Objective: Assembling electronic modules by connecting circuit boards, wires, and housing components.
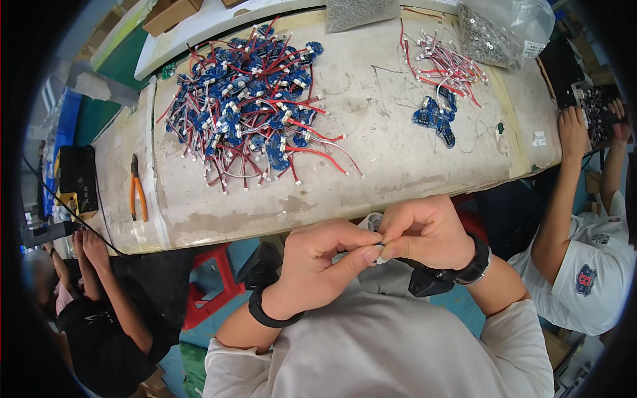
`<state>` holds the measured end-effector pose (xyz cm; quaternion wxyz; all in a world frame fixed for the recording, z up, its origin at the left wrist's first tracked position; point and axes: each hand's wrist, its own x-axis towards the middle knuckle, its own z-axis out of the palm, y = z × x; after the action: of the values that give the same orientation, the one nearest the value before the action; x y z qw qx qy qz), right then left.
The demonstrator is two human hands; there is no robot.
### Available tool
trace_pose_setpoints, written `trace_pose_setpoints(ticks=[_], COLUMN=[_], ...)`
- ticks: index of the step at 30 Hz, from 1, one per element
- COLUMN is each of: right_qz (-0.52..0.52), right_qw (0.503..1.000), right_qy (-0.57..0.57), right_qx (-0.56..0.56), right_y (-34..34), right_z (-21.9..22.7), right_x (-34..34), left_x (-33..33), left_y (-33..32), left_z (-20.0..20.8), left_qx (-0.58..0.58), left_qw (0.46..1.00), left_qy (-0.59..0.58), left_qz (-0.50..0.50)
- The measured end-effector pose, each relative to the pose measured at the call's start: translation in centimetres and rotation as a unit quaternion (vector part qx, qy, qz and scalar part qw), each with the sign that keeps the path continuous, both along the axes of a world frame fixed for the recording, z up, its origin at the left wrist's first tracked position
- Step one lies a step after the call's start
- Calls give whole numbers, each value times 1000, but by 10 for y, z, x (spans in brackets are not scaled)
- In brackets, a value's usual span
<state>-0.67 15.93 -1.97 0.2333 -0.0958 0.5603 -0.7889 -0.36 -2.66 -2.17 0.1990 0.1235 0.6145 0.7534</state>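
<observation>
Both hands meet in front of my chest, just off the near edge of the table. My left hand (328, 265) is closed, its thumb and forefinger pinched together at the tips. Against it, my right hand (424, 232) is closed in a similar pinch. Only a tiny dark bit shows between the fingertips; the fingers hide the rest, and its kind cannot be made out. Beyond the hands, a large pile of blue circuit boards with red and white wires (245, 109) covers the table's left half. A few blue circuit boards (434, 118) lie to the right.
Orange-handled pliers (137, 189) lie at the left of the worktable (371, 149). Loose red and white connector wires (451, 63) and a clear bag of small metal parts (494, 36) are at the far right. A red stool (215, 282) stands below. Co-workers sit on both sides.
</observation>
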Motion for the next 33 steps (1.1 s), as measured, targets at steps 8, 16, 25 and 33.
trace_pose_setpoints(ticks=[8, 16, 25, 33], right_qz=[1, -16, -63, -82], right_qw=[999, 947, 894, 888], right_qy=[42, 221, 314, 321], right_qx=[-1, 235, 313, 318], right_y=[-2, -1, -8, -10], right_z=[9, 25, 30, 30], right_x=[0, 1, 9, 14], left_x=[-3, 1, 7, 9], left_y=[-1, -2, 3, 5], left_z=[12, 16, 16, 14], left_qx=[65, -88, -147, -151], left_qw=[997, 991, 970, 961], left_qy=[-50, 79, 166, 193], left_qz=[-14, 61, 102, 124])
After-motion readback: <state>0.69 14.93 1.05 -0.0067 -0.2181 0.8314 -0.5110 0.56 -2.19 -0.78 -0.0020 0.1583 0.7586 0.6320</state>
